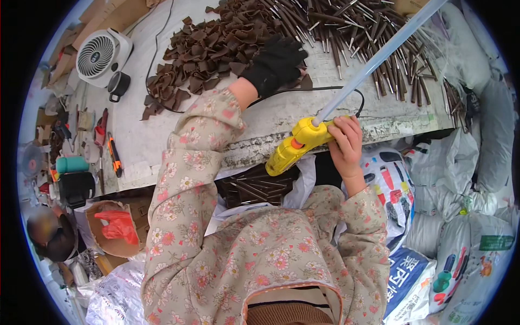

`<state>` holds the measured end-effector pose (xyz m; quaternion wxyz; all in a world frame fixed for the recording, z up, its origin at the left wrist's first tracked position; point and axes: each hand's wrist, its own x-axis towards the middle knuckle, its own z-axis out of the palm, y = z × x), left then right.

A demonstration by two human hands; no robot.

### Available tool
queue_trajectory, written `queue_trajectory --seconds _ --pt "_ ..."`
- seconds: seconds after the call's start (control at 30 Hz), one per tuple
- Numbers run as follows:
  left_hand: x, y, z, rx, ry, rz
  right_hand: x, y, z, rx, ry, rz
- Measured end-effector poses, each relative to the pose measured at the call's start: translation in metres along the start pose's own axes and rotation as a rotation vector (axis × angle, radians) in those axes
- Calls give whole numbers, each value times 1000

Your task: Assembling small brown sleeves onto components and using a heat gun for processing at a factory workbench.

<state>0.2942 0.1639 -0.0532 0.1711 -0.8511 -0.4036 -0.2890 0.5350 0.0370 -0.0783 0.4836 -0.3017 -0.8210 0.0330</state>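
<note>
My right hand point(346, 146) is closed round the handle of a yellow hot glue gun point(292, 147), tilted with its nozzle end down to the left. A long translucent glue stick point(379, 57) runs out of its back toward the upper right. My left hand point(275, 64), in a black glove with a bare fingertip showing, reaches over the table. Its fingers are stretched out at the right edge of a heap of brown leather-like pieces point(211, 40); nothing visible is held in them. Below the gun, a white-lined container holds several dark brown sticks point(254, 187).
More brown sticks with silvery tips point(374, 40) lie heaped at the upper right. A black cord point(325, 88) crosses the table point(138, 141). A white fan point(103, 57), a black mug point(118, 85) and a cutter knife point(114, 154) are at left. Stuffed bags point(460, 249) crowd the right. A person point(57, 233) is lower left.
</note>
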Motion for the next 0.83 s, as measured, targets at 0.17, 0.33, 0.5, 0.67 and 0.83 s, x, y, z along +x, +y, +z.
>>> queue_trajectory --seconds 0.17,0.33,0.5,0.67,0.83 --pt "-28 -26 -15 70 -275 -116 -6 2 0 -15 -14 77" --pt "-73 -55 -54 122 -256 -196 -6 5 5 2 26 65" --pt "-52 -52 -73 221 -62 -316 -10 8 7 -14 38 79" --pt "17 -58 -13 141 -32 -220 -5 4 9 18 16 98" --pt "7 -93 31 270 -329 -445 -7 8 13 30 0 88"
